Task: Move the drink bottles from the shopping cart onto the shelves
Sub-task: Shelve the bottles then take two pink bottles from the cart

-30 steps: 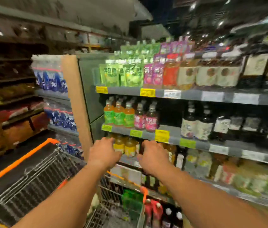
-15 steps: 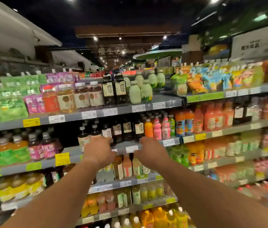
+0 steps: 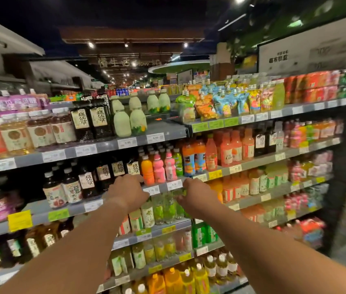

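Grey metal shelves [image 3: 163, 132] with white and yellow price tags along their front edges are seen stacked in tiers and filled with upright drink bottles. Tall dark bottles with cream labels [image 3: 89, 120] are stood on the upper tier beside pale green rounded bottles with white caps [image 3: 129, 122]. On the tier below, small dark bottles with white caps [image 3: 70, 187] are lined up at the left, and orange and pink plastic bottles [image 3: 154, 169] are set to their right.
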### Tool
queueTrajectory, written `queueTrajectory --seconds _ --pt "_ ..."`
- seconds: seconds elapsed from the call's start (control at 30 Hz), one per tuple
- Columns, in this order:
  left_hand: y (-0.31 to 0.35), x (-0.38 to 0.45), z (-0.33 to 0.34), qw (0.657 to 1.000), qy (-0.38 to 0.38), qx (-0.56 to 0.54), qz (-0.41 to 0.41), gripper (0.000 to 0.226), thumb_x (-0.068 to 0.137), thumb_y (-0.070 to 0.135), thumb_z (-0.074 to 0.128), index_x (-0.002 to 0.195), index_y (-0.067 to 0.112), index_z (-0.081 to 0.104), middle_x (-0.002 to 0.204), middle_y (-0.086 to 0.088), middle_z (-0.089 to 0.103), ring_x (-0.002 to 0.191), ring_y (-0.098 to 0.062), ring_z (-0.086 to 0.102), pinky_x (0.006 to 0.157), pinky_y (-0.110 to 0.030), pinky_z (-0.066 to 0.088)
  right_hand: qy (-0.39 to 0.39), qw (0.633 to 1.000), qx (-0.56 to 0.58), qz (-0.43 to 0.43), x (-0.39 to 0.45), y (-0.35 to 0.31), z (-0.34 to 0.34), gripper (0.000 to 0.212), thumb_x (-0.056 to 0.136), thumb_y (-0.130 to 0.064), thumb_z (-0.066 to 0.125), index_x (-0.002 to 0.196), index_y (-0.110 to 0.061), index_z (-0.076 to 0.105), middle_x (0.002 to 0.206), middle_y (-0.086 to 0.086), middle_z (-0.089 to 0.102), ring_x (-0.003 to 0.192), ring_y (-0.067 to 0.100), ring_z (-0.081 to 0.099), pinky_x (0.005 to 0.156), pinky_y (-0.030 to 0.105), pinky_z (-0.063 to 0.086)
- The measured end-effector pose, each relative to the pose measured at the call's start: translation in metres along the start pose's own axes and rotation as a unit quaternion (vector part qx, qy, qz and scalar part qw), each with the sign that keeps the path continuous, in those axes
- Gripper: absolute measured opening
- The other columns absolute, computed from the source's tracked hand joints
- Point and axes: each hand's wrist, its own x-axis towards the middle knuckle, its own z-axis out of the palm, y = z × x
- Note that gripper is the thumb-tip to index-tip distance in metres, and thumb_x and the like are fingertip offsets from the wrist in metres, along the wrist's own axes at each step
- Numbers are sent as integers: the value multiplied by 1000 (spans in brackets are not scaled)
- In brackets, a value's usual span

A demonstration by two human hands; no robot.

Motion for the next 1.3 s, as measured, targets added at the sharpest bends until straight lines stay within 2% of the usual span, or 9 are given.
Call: queueTrajectory --seconds 0.23,0.4,0.67,0.77,0.8,0.9,1.0,1.1,1.3 --pt "17 55 21 999 -3 -22 24 9 79 34 59 86 28 58 100 -1 65 99 -28 60 86 -41 52 10 1000 -9 27 45 29 0 47 88 -47 58 125 -18 51 119 6 59 106 29 58 86 40 50" --pt "13 94 36 999 -13 -25 20 31 80 36 60 110 27 65 113 -2 64 107 -28 58 91 -40 50 5 1000 -21 7 83 25 16 47 90 -46 58 126 -16 50 123 9 57 107 30 58 85 41 51" --pt "6 167 73 997 -3 -68 -36 38 76 33 65 112 22 67 113 -5 66 104 -28 61 83 -32 49 -8 999 31 -2 171 38 55 47 93 -47 53 121 -9 56 117 16 62 102 34 60 81 38 50" --pt "13 197 89 991 16 -114 -67 10 74 31 68 80 30 60 105 -3 67 92 -26 59 73 -28 43 -14 999 46 -10 207 48 68 43 91 -45 56 117 -11 56 115 13 64 101 33 61 75 36 47" --pt "17 208 94 989 19 -121 -78 15 73 30 68 73 31 53 102 -3 67 88 -25 58 71 -28 42 -24 998 52 -16 220 51 73 39 90 -45 56 113 -13 56 113 12 65 99 32 61 71 35 44" --pt "25 244 106 987 26 -118 -104 17 76 32 68 87 25 58 106 -7 67 99 -30 61 79 -33 49 -49 996 75 -27 260 60 83 24 88 -42 58 91 -21 48 103 9 65 90 30 62 66 33 42" --pt "29 277 119 981 29 -126 -142 42 78 42 66 109 16 59 115 -12 65 108 -34 61 85 -33 48 -54 994 78 -45 295 67 92 21 89 -39 57 89 -19 52 99 12 63 86 31 61 64 33 43" --pt "27 302 139 975 19 -129 -179 50 79 49 66 113 14 57 118 -14 64 110 -35 60 85 -34 47 -37 989 83 -120 323 74 106 22 86 -32 61 92 -11 58 93 16 66 81 36 63 62 33 45" --pt "25 318 170 959 31 -153 -235 39 79 49 65 102 18 60 110 -9 69 99 -32 65 74 -30 46 -78 990 112 -39 355 79 146 37 87 -42 54 102 -9 56 104 15 64 95 34 63 68 30 41"
